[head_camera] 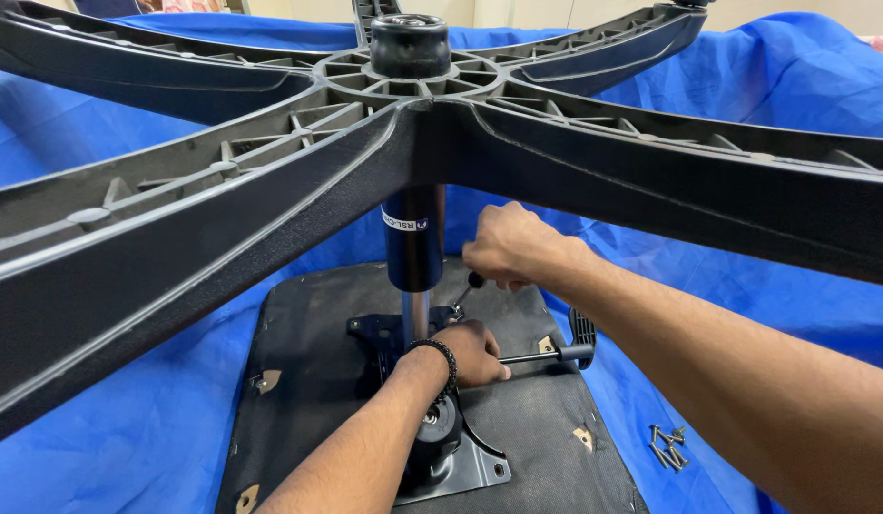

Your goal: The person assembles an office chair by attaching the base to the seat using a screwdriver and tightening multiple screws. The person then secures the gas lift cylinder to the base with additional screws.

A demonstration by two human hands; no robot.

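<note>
Black tool handle [476, 280] in right grip [506, 246] (fist closed)

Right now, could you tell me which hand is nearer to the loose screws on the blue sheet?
Left. The left hand rests on the seat mechanism, closer to the screws; the right hand is higher up, beside the gas column.

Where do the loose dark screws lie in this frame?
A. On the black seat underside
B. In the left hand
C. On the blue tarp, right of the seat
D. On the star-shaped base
C: the small pile of loose dark screws rests on the blue plastic tarp, just off the right edge of the black fabric-covered seat underside.
</note>
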